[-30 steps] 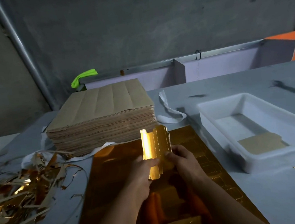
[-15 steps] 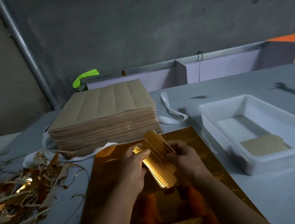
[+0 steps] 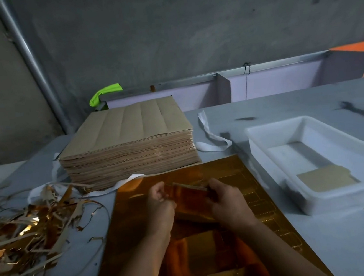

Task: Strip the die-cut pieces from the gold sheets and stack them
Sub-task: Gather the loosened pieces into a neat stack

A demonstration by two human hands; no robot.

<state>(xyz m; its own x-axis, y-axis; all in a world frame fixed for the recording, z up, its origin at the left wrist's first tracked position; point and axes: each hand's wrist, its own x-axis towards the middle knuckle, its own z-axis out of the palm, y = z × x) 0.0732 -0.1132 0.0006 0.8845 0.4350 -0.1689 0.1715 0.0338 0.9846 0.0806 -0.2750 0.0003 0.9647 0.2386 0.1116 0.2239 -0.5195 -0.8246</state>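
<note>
left hand (image 3: pixel 161 202) / right hand (image 3: pixel 225 197) | both grip gold pieces (image 3: pixel 189 193) | seemingly above gold sheet (image 3: pixel 232 168)

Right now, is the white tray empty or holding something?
Holding something: a tan die-cut piece lies flat on the white tray's floor, toward its near end.

A: Layout?
B: Sheet (image 3: pixel 135 211) flat on desk (image 3: pixel 309 105), front centre. Paper stack (image 3: pixel 129 143) just behind it. Scrap pile (image 3: pixel 21 231) left of sheet. Tray (image 3: pixel 346 196) right of sheet, one cut piece (image 3: pixel 326 179) lying in its near end.
A: Hands?
B: Both above the sheet's far half. Left hand (image 3: pixel 161 206) and right hand (image 3: pixel 226 198) each grip one end of a bundle of pieces (image 3: pixel 189 193).
</note>
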